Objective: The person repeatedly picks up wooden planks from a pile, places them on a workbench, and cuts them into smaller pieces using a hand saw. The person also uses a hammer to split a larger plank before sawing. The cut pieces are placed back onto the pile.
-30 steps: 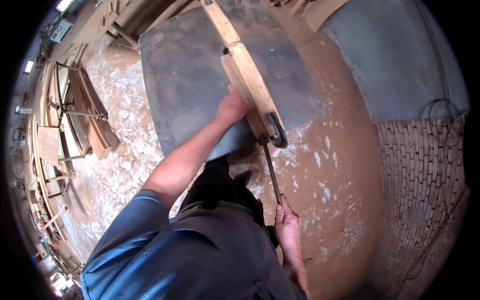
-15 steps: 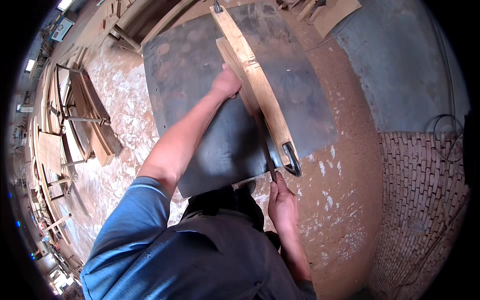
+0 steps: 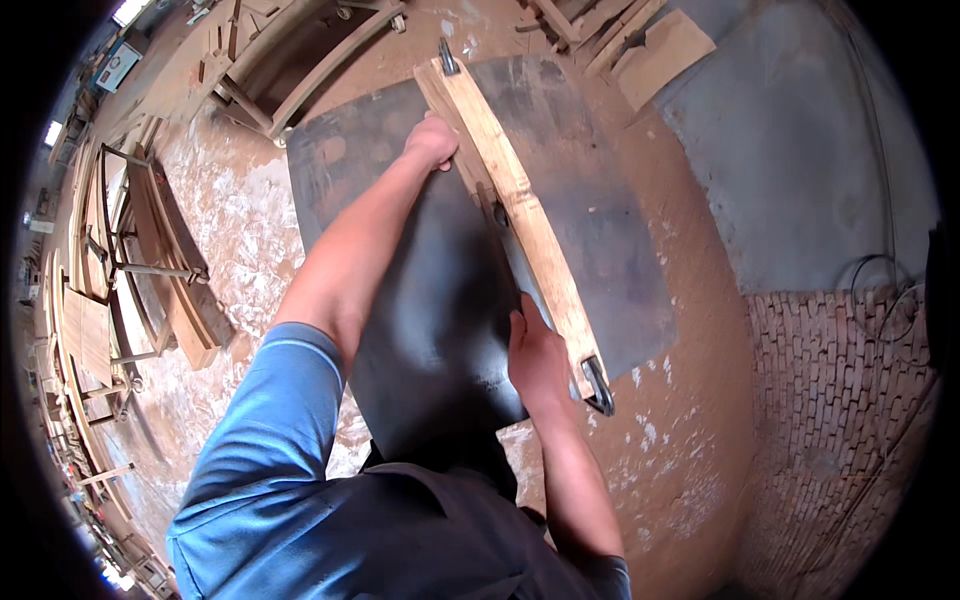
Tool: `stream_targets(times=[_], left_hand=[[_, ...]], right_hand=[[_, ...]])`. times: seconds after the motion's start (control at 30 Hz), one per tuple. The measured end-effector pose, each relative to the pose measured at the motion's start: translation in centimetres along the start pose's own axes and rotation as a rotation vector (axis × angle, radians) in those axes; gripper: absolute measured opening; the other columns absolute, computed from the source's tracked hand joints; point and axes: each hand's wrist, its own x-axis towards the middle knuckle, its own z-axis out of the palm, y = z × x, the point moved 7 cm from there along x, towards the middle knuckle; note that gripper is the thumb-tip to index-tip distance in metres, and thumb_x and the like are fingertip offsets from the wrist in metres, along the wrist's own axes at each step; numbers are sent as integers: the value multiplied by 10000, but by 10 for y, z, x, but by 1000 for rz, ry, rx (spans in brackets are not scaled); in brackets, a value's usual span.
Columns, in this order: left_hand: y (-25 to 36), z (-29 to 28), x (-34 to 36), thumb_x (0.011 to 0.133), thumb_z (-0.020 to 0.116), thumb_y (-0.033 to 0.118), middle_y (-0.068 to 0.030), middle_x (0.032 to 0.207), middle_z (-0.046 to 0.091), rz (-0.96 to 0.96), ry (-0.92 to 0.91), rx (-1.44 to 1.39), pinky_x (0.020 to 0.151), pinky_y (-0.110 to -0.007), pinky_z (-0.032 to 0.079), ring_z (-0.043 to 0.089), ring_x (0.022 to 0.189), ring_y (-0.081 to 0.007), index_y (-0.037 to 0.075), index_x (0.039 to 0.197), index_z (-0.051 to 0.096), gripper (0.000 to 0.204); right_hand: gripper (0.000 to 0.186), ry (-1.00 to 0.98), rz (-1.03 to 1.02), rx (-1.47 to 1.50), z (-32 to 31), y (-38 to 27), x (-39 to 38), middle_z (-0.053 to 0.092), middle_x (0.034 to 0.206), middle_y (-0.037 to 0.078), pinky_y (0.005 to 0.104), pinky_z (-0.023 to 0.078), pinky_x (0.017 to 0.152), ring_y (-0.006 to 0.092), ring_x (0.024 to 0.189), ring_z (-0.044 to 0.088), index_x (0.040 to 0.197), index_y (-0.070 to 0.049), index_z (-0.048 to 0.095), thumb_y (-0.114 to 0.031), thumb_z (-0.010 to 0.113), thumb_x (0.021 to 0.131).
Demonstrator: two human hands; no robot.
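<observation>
A pale wooden beam (image 3: 530, 215) lies lengthwise over a dark sheet-topped surface (image 3: 335, 165). Dark metal clamps grip it, the far clamp (image 3: 447, 58) at one end and the near clamp (image 3: 599, 388) at the other. Along the beam's left side runs a browner wooden strip (image 3: 466, 165). My left hand (image 3: 433, 141) is closed on that strip toward its far end. Close to the beam's near half, my right hand (image 3: 537, 358) wraps round a long, narrow dark tool (image 3: 509, 262). Its front reaches the strip's near end; its exact kind is unclear.
Long boards (image 3: 165, 225) rest on a metal rack to the left. A curved wooden frame (image 3: 330, 70) stands far left, and offcuts and a flat panel (image 3: 665, 58) lie far right. On the right are a grey slab (image 3: 790, 150), bricks (image 3: 830, 390) and a looped cable (image 3: 880, 290).
My right hand and the dark tool have moved forward, from past the beam's near end to beside it. The brown strip and my left hand have shifted forward along the beam too.
</observation>
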Motion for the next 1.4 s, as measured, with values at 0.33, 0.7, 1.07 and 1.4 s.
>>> stream_targets(times=[0.33, 0.7, 1.07, 1.4], left_hand=[[-32, -9, 8, 802, 647, 287, -170, 1045, 652, -57, -61, -108, 743, -367, 574, 674, 939, -290, -41, 1208, 477, 549], [-181, -79, -295, 824, 489, -31, -69, 1029, 663, 192, -437, -1482, 739, -285, 571, 660, 795, -124, 0, 1378, 433, 558], [-346, -168, -431, 734, 557, -46, 24, 918, 598, 4, 66, -1391, 557, -160, 381, 468, 642, -17, 29, 1370, 479, 645], [-496, -242, -475, 787, 571, -68, -53, 1333, 542, 238, -45, -1339, 1008, -310, 408, 510, 1193, -166, 46, 1481, 345, 739]], right_hand=[[407, -101, -94, -32, 46, -2, -35, 655, 960, 265, 505, 522, 736, 448, 857, 638, 1283, -69, 541, -296, 543, 946], [488, -36, -290, -341, 74, 13, -110, 567, 968, 152, 464, 517, 681, 351, 850, 607, 1312, -92, 520, -260, 646, 871], [354, -70, -374, 13, 98, -113, -124, 590, 1027, 159, 381, 478, 830, 323, 926, 579, 1196, 33, 598, -104, 641, 872], [331, -957, -132, 826, 360, -366, -207, 651, 1077, 102, 235, 500, 716, 114, 895, 609, 1251, 33, 531, -173, 474, 998]])
